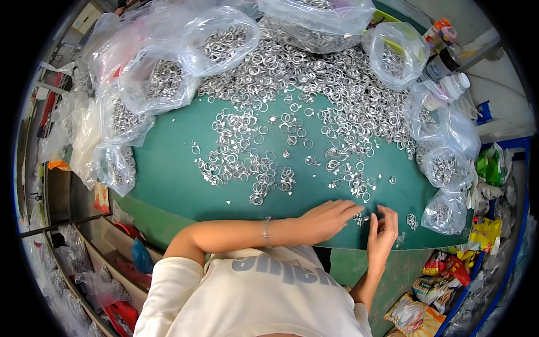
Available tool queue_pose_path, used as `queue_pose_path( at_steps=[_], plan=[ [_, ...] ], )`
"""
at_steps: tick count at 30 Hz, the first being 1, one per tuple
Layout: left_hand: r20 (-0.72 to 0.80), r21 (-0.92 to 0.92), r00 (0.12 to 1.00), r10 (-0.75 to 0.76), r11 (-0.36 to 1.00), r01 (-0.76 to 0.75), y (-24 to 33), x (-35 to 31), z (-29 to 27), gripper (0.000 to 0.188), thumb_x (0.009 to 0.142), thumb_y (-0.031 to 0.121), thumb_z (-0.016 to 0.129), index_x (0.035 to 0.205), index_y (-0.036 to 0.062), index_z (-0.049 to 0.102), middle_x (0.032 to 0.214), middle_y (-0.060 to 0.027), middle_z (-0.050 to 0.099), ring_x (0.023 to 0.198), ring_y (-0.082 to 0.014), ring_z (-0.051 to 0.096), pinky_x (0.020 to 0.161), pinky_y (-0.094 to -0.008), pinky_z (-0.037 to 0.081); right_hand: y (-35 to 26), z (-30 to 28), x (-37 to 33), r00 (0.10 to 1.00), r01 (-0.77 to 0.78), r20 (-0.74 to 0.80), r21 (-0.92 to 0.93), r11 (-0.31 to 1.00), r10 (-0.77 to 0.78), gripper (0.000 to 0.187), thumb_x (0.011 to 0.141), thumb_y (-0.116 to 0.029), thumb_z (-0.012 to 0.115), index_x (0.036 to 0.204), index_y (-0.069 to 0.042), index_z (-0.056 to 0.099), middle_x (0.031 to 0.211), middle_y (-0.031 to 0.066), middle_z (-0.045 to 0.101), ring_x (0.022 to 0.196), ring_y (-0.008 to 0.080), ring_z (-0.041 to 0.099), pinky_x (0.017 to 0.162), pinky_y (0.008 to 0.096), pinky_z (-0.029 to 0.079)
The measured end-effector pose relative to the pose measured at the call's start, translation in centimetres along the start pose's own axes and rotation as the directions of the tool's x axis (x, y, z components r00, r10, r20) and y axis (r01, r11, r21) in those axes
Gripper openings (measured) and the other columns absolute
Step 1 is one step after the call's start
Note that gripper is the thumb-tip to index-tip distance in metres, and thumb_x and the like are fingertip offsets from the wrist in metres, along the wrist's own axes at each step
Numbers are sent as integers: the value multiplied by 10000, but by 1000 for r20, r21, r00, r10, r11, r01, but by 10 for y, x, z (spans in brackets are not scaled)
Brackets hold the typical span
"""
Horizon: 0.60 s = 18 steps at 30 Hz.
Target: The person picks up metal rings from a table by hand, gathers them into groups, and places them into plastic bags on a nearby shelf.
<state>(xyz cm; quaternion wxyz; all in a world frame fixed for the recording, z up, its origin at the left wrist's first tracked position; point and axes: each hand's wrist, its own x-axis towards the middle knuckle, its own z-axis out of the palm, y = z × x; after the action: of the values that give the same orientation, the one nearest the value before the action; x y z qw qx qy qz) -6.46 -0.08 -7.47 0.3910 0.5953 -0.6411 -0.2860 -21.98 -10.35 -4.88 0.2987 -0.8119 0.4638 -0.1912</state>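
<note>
My left hand [330,220] reaches across the table's near side, palm down, fingers stretched out to the right. Its fingertips are beside a small cluster of silver rings [360,219]. On the other side of that cluster is my right hand [384,229], its thumb and forefinger apart with nothing visible between them. A smaller pile of rings [412,221] lies to the right of it. Beyond my hands, loose rings [355,181] are scattered over the green tabletop [174,185]. A large heap of silver rings [281,67] spreads along the far side.
Clear plastic bags of rings [132,92] line the left and far edges, and more bags [446,168] stand on the right. A white-capped bottle [453,85] is at the far right. Colourful packets [443,269] sit by a blue rack [477,281]. Shelves [106,241] stand left.
</note>
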Motion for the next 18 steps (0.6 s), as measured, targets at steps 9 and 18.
queue_pose_path(
  at_steps=[9,18],
  plan=[
    [-274,611,929,-248,701,368,-24,-87,-71,498,784,123,642,1260,105,496,1392,-90,378,1289,-330,325,1000,-610,242,-86,88,32,788,512,289,183,840,-543,406,757,-78,671,1138,-14,547,1201,140,493,1101,340,463,904,404,401],
    [-450,482,839,-306,707,517,-46,-145,-103,419,748,-68,538,1147,63,541,1317,-112,433,1251,-331,371,1027,-592,236,-88,117,37,640,695,457,-1,719,-618,380,737,-31,641,1110,-11,571,1250,149,438,1163,348,401,948,460,346]
  ],
)
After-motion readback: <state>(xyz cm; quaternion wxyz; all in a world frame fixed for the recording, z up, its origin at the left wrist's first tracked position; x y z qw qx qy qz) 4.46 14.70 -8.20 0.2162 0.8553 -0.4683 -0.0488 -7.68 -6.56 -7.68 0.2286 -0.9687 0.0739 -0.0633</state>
